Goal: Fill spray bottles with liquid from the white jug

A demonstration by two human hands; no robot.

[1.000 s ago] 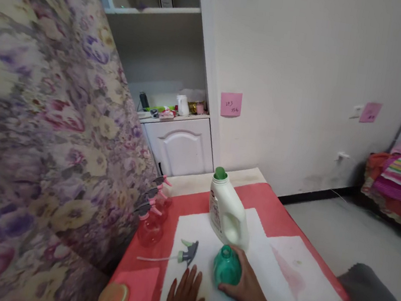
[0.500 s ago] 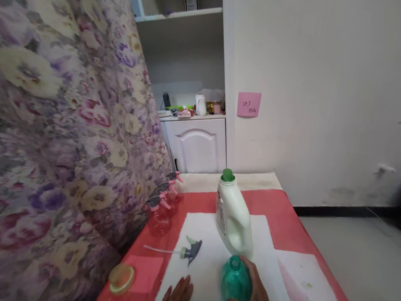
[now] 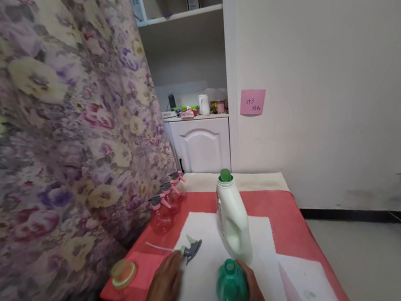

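Observation:
My right hand [image 3: 252, 296] is wrapped round the side of a green see-through spray bottle [image 3: 233, 286], which stands upright with its mouth uncovered. My left hand [image 3: 164, 283] reaches forward with fingers stretched out, its tips at the green collar of a loose grey trigger sprayer [image 3: 192, 251]. Whether they touch it I cannot tell. The sprayer lies on its side on white paper [image 3: 194, 290], its thin dip tube [image 3: 158, 246] pointing left. Just beyond the bottle stands a pale detergent jug [image 3: 236, 224], a green spout showing in its open neck.
Several pink spray bottles [image 3: 162, 220] with trigger heads line the table's left edge. A yellowish round lid or dish [image 3: 123, 275] lies at the front left of the red tablecloth [image 3: 271, 201]. A floral curtain [image 3: 53, 148] hangs close on the left.
My left hand has moved forward and left from the paper to the trigger sprayer. The green bottle has shifted slightly left in the view, still in my right hand.

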